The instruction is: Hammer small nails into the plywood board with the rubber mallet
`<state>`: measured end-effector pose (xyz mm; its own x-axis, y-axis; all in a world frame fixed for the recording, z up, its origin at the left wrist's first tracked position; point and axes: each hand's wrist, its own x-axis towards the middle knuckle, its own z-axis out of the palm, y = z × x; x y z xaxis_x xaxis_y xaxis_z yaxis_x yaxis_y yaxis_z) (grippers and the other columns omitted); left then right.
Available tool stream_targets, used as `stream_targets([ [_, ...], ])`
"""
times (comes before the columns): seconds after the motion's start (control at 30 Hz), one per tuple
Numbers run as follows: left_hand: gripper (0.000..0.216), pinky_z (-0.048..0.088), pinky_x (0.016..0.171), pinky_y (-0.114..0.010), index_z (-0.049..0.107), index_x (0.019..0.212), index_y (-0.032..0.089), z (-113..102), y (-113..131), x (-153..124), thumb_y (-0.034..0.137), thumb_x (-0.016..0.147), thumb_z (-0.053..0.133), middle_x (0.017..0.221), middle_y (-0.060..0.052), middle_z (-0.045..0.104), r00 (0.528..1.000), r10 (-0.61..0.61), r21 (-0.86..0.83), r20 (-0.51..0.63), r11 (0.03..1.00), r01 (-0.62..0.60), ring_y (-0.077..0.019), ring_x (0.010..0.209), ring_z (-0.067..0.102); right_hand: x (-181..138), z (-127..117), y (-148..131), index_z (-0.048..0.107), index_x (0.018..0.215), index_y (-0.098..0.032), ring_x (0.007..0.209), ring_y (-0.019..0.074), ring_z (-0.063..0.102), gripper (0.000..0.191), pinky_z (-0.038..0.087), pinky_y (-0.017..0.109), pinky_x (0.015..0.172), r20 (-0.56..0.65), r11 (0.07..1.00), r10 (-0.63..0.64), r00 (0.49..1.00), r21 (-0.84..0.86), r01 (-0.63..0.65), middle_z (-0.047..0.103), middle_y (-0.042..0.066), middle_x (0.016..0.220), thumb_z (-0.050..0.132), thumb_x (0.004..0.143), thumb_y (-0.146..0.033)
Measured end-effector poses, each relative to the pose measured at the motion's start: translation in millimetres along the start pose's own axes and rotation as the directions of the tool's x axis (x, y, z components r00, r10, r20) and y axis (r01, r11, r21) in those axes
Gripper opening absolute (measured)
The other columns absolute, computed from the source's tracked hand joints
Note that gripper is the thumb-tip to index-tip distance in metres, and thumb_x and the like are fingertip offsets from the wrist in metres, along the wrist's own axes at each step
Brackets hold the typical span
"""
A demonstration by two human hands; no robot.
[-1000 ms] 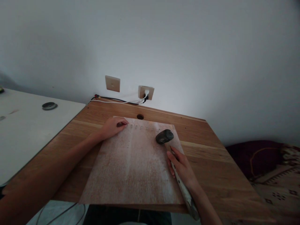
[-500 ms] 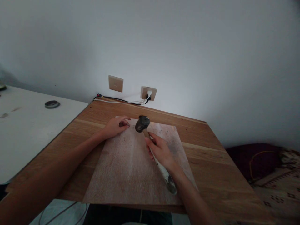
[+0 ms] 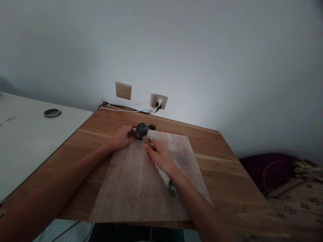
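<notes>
A mallet [image 3: 142,130] with a dark, blunt head and a pale, paint-worn handle is gripped by my right hand [image 3: 160,156], fingers wrapped round the shaft. Its head is over the upper left part of a pale, rough wooden board [image 3: 141,188]. Beside the head, my left hand [image 3: 122,137] rests at the board's far left corner, fingers bent together in a pinch. The mallet head covers the left fingertips, so whatever they hold is hidden. Several tiny thin marks or nails, too small to tell, show along the board's far edge.
The board lies on a brown wooden table [image 3: 222,181] with a round hole [image 3: 152,127] near the back. A white table [image 3: 30,134] at left carries a dark round lid [image 3: 52,113]. Cables [image 3: 126,108] run along the wall to a socket [image 3: 158,101]. Patterned fabric [image 3: 297,198] lies at right.
My right hand has moved the mallet left, bringing its head beside the left fingers. The hole in the table, covered by the mallet before, now shows. My left hand stays at the corner.
</notes>
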<state>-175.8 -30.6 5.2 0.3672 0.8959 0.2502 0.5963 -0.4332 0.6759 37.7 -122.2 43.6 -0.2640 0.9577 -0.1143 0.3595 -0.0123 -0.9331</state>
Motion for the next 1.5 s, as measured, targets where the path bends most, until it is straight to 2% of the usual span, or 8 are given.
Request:
stream_targets([
  [0.17, 0.034, 0.055, 0.089, -0.035, 0.068, 0.116, 0.02, 4.8, -2.1, -1.9, 0.033, 0.086, 0.059, 0.097, -0.005, 0.076, 0.995, 0.101, 0.016, -0.009, 0.995, -0.101, -0.0208, 0.088, 0.07, -53.3, -27.6, 14.2, 0.061, 0.115, -0.022, 0.041, 0.0105, 0.049, 0.051, 0.04, 0.022, 0.036, -0.191, 0.905, 0.173, 0.966, 0.418, -0.08, 0.057, -0.006, 0.064, 0.063, 0.085, -0.063],
  [0.5, 0.031, 0.054, 0.095, -0.04, 0.069, 0.113, 0.021, 4.1, -1.3, -2.6, 0.033, 0.09, 0.052, 0.113, -0.009, 0.073, 0.989, 0.148, 0.165, 0.011, 0.975, -0.147, -0.0238, 0.095, 0.069, -111.0, -76.2, 61.8, 0.061, 0.1, -0.023, 0.05, 0.0211, 0.065, 0.055, 0.05, 0.031, 0.044, -0.398, 0.824, 0.403, 0.824, 0.549, -0.138, 0.069, 0.0, 0.068, 0.073, 0.074, -0.07],
  [0.73, 0.031, 0.051, 0.097, -0.04, 0.072, 0.106, 0.021, -3.5, 0.0, 2.5, 0.038, 0.093, 0.05, 0.108, -0.009, 0.076, 0.984, 0.155, 0.18, 0.084, 0.969, -0.168, -0.025, 0.1, 0.068, -117.0, -118.1, 54.5, 0.071, 0.098, -0.02, 0.052, 0.0221, 0.066, 0.041, 0.048, 0.032, 0.052, -0.517, 0.932, 0.042, 0.855, -0.288, -0.219, 0.069, 0.004, 0.066, 0.056, 0.092, -0.057],
  [0.87, 0.035, 0.053, 0.08, -0.033, 0.071, 0.115, 0.021, -11.1, 12.2, 11.4, 0.041, 0.091, 0.055, 0.096, -0.006, 0.076, 0.998, 0.064, 0.136, 0.03, 0.988, -0.067, -0.0214, 0.082, 0.068, -69.9, -127.7, 31.1, 0.072, 0.108, -0.019, 0.087, 0.0272, 0.073, 0.027, 0.052, 0.036, 0.08, -0.423, 0.655, -0.235, 0.875, -0.734, -0.178, 0.077, 0.013, 0.097, 0.049, 0.101, -0.032],
  [1.07, 0.027, 0.052, 0.084, -0.033, 0.075, 0.106, 0.022, -5.2, 23.2, 26.7, 0.033, 0.089, 0.057, 0.094, -0.006, 0.074, 0.959, 0.14, 0.217, 0.246, 0.957, -0.195, -0.0216, 0.084, 0.068, 7.0, -120.9, 6.3, 0.074, 0.109, -0.011, 0.115, 0.0367, 0.066, 0.022, 0.049, 0.044, 0.096, -0.102, 0.258, -0.053, 0.993, -0.962, -0.085, 0.074, 0.024, 0.115, 0.06, 0.099, -0.024],
  [1.27, 0.023, 0.05, 0.084, -0.032, 0.075, 0.091, 0.023, 1.3, 20.9, 29.5, 0.034, 0.091, 0.055, 0.095, -0.006, 0.073, 0.949, 0.187, 0.204, 0.253, 0.949, -0.242, -0.0212, 0.087, 0.067, 17.1, -138.3, 17.3, 0.074, 0.103, -0.015, 0.1, 0.0251, 0.072, 0.025, 0.051, 0.034, 0.089, -0.083, 0.394, -0.051, 0.995, -0.917, -0.056, 0.077, 0.016, 0.106, 0.05, 0.097, -0.009],
  [1.4, 0.02, 0.05, 0.08, -0.033, 0.073, 0.085, 0.022, 4.3, 21.9, 26.7, 0.037, 0.088, 0.06, 0.088, -0.004, 0.073, 0.978, 0.115, 0.153, 0.175, 0.978, -0.143, -0.021, 0.082, 0.066, 12.7, -152.8, 23.6, 0.067, 0.111, -0.015, 0.089, 0.0205, 0.07, 0.025, 0.054, 0.032, 0.081, -0.319, 0.876, -0.22, 0.922, -0.48, 0.043, 0.074, 0.011, 0.099, 0.051, 0.097, -0.026],
  [1.5, 0.031, 0.051, 0.075, -0.032, 0.069, 0.084, 0.02, 8.2, 24.4, 28.3, 0.048, 0.091, 0.059, 0.083, -0.005, 0.072, 0.998, 0.022, -0.041, 0.051, 0.999, -0.02, -0.02, 0.079, 0.065, 15.1, -152.1, 26.1, 0.066, 0.099, -0.017, 0.074, 0.019, 0.067, 0.03, 0.053, 0.029, 0.065, -0.377, 0.986, -0.13, 0.917, -0.146, 0.08, 0.069, 0.008, 0.083, 0.043, 0.097, -0.037],
])
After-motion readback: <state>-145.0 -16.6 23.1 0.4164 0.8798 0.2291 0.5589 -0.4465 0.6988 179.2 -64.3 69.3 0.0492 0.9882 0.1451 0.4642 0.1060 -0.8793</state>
